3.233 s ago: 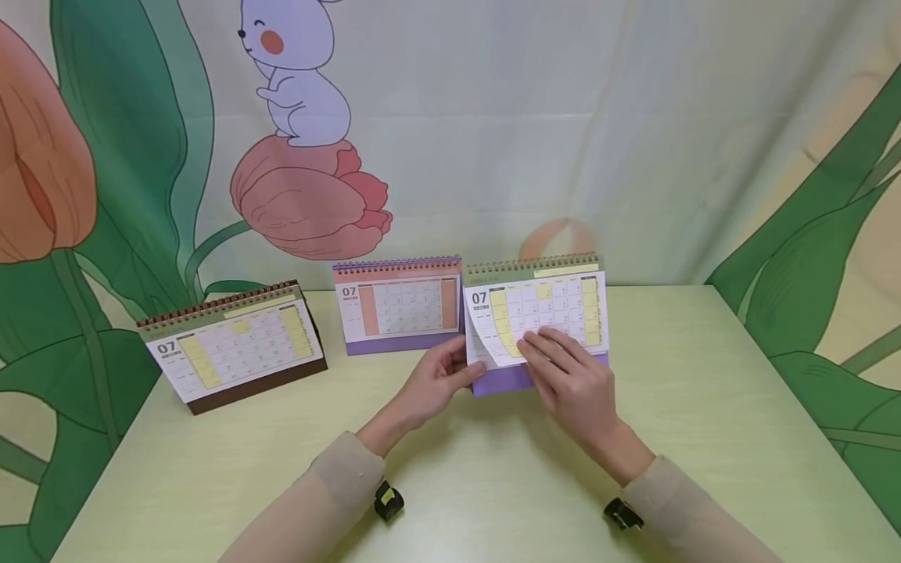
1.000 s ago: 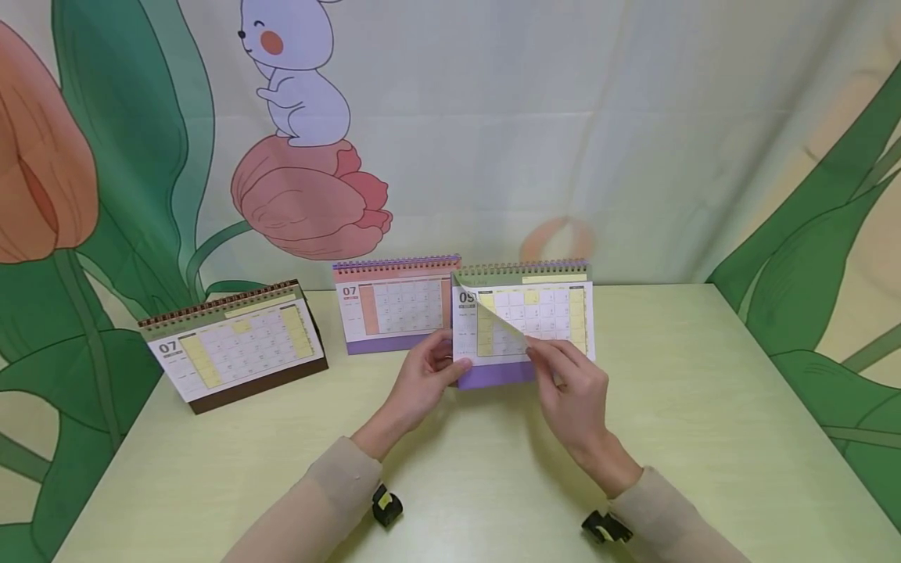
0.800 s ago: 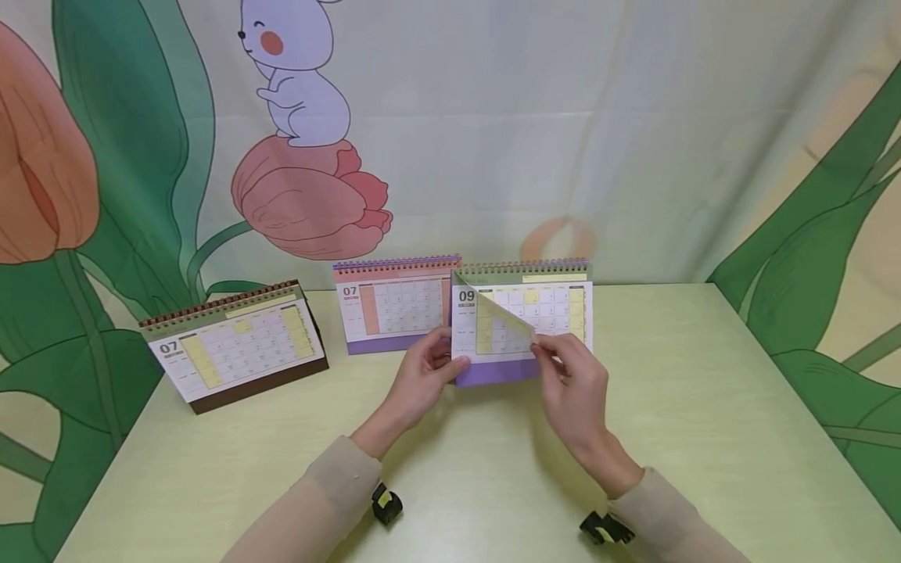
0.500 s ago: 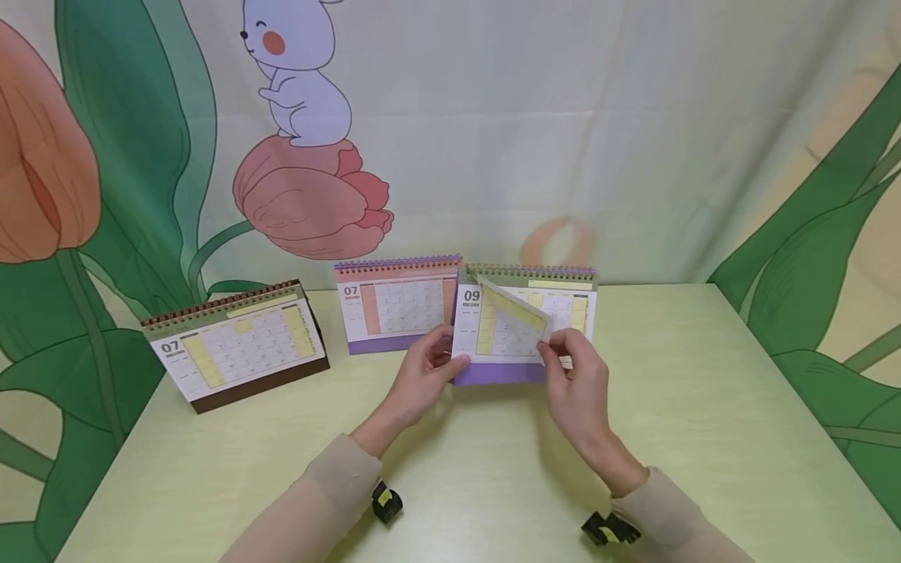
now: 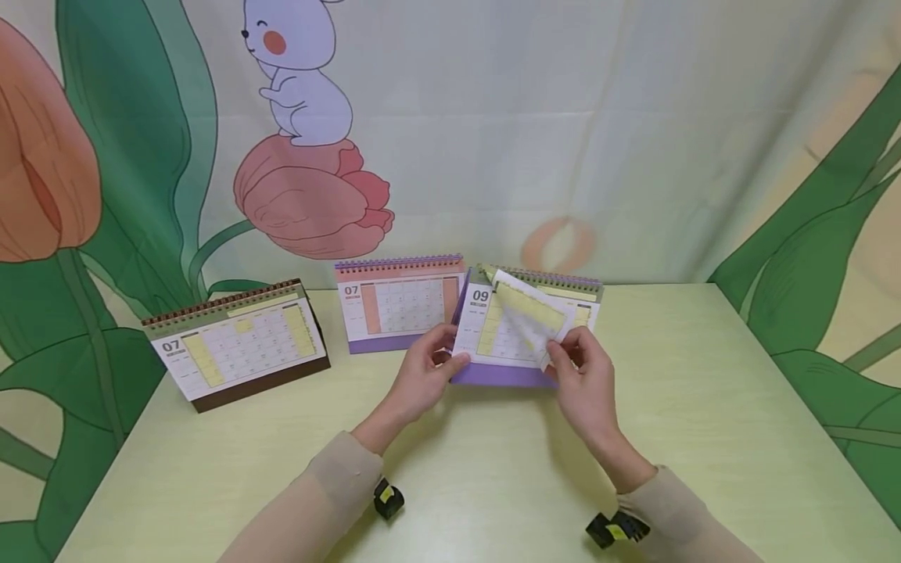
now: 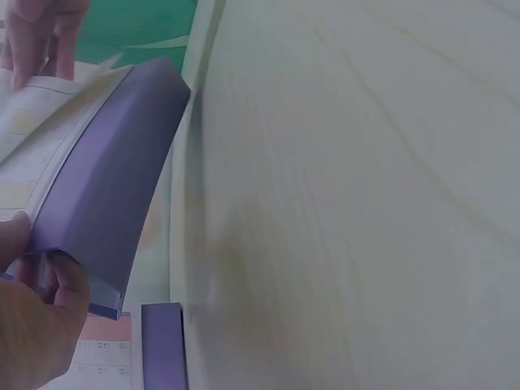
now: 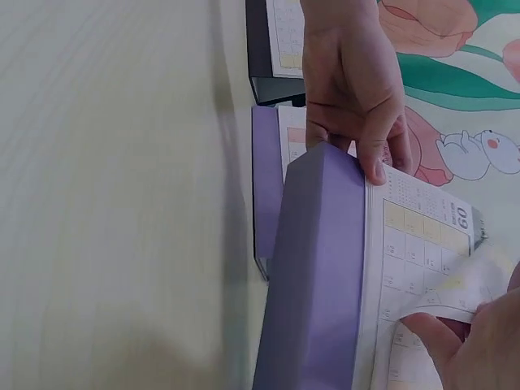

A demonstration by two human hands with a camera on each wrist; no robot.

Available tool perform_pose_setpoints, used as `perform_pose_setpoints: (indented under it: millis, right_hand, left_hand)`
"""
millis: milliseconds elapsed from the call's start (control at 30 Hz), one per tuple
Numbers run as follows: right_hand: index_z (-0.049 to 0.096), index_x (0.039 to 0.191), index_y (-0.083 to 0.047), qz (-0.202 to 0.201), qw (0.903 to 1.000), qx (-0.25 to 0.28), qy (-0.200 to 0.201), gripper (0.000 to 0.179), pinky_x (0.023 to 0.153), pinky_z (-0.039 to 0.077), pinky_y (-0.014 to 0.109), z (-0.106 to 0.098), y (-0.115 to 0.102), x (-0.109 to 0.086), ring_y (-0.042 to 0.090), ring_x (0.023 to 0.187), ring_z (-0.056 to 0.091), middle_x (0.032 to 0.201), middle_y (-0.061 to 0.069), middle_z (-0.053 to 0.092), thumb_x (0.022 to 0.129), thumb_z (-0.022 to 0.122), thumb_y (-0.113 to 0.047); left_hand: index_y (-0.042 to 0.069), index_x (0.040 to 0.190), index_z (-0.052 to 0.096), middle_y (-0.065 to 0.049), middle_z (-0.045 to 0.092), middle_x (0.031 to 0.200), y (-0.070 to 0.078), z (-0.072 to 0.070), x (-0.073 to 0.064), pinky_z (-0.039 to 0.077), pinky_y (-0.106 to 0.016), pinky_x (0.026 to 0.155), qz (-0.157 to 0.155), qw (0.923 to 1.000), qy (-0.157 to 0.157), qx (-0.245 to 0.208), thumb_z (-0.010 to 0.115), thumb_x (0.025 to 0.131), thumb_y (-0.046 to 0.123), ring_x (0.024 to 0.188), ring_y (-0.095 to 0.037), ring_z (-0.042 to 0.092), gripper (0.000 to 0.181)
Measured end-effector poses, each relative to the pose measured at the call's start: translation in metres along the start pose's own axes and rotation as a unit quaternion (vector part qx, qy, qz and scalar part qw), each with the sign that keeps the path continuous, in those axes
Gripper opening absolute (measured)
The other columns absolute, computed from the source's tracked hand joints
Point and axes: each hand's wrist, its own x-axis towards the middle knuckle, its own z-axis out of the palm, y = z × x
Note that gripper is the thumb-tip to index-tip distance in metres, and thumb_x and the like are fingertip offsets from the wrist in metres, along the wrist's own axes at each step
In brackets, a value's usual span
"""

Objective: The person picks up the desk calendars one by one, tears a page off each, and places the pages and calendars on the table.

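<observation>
A spiral desk calendar with a purple base and green page headers is held above the table, its left side showing page 09. My left hand grips its lower left corner, thumb on the front. In the right wrist view that thumb presses the page edge beside the purple base, the other fingers partly hidden behind. My right hand pinches the free edge of a lifted page, which curls over toward the right, its yellow-banded side showing. The left wrist view shows the raised page away from the purple base.
Behind and left stands a pink-headed calendar with a purple base, partly overlapped by the held one. Farther left is a brown-based calendar, set at an angle. Both show 07. A printed curtain hangs behind the pale table.
The held calendar's front has gone from 07 to 09. My right hand, earlier laid over the page, now pinches a leaf and has carried its edge rightward. My left hand keeps its grip.
</observation>
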Motion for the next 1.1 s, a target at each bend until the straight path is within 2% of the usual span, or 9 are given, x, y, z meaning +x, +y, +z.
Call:
perform_pose_setpoints:
  millis: [100, 300, 533, 900, 1000, 1100]
  right_hand:
    - [0.051, 0.098, 0.005, 0.037, 0.9989, 0.031, 0.002, 0.011, 0.071, 0.060, 0.030, -0.002, -0.002, 0.001, 0.020, 0.086, 0.062, 0.102, 0.018, 0.060, 0.103, 0.060, 0.000]
    - [0.049, 0.101, 0.009, 0.055, 0.9943, 0.091, 0.012, 0.011, 0.072, 0.060, 0.029, -0.003, -0.004, 0.006, 0.017, 0.089, 0.064, 0.106, 0.014, 0.057, 0.102, 0.058, 0.003]
    - [0.046, 0.102, 0.009, 0.110, 0.9838, 0.140, 0.019, 0.010, 0.072, 0.060, 0.029, -0.001, -0.003, 0.008, 0.014, 0.089, 0.063, 0.107, 0.012, 0.055, 0.102, 0.056, 0.006]
    - [0.047, 0.099, 0.006, 0.131, 0.9768, 0.168, 0.019, 0.009, 0.068, 0.060, 0.027, -0.001, -0.002, 0.009, 0.015, 0.088, 0.065, 0.105, 0.010, 0.054, 0.103, 0.055, 0.004]
    - [0.046, 0.099, 0.008, 0.120, 0.9807, 0.154, 0.006, 0.010, 0.069, 0.060, 0.028, -0.004, -0.003, 0.010, 0.015, 0.086, 0.063, 0.103, 0.010, 0.054, 0.103, 0.055, 0.006]
    - [0.047, 0.098, 0.009, 0.088, 0.9902, 0.108, -0.013, 0.010, 0.068, 0.061, 0.032, -0.008, -0.006, 0.012, 0.016, 0.083, 0.062, 0.100, 0.012, 0.054, 0.102, 0.056, 0.006]
  left_hand:
    - [0.004, 0.122, 0.065, -0.009, 0.067, 0.102, 0.003, 0.000, 0.000, 0.046, -0.026, 0.066, -0.002, 1.0000, -0.004, -0.005, 0.068, 0.096, -0.002, 0.083, -0.022, 0.058, 0.026]
    - [0.005, 0.124, 0.065, -0.009, 0.069, 0.104, 0.008, -0.001, 0.005, 0.047, -0.028, 0.069, 0.022, 0.9996, -0.014, 0.005, 0.068, 0.097, 0.000, 0.088, -0.022, 0.060, 0.028]
    - [0.004, 0.124, 0.064, -0.010, 0.069, 0.106, 0.004, -0.002, 0.003, 0.049, -0.027, 0.069, 0.011, 0.9998, -0.018, 0.004, 0.069, 0.096, -0.001, 0.092, -0.025, 0.061, 0.029]
    - [0.003, 0.122, 0.065, -0.012, 0.069, 0.103, 0.003, -0.002, 0.001, 0.047, -0.028, 0.070, 0.016, 0.9997, -0.018, -0.002, 0.068, 0.097, -0.002, 0.090, -0.025, 0.060, 0.026]
    - [0.004, 0.122, 0.065, -0.011, 0.069, 0.103, 0.004, -0.003, 0.000, 0.047, -0.029, 0.073, 0.014, 0.9997, -0.017, 0.007, 0.069, 0.097, -0.001, 0.091, -0.024, 0.061, 0.027]
    - [0.005, 0.121, 0.065, -0.009, 0.068, 0.101, 0.006, -0.004, -0.002, 0.047, -0.030, 0.074, 0.012, 0.9997, -0.013, 0.016, 0.070, 0.096, -0.001, 0.089, -0.023, 0.061, 0.027]
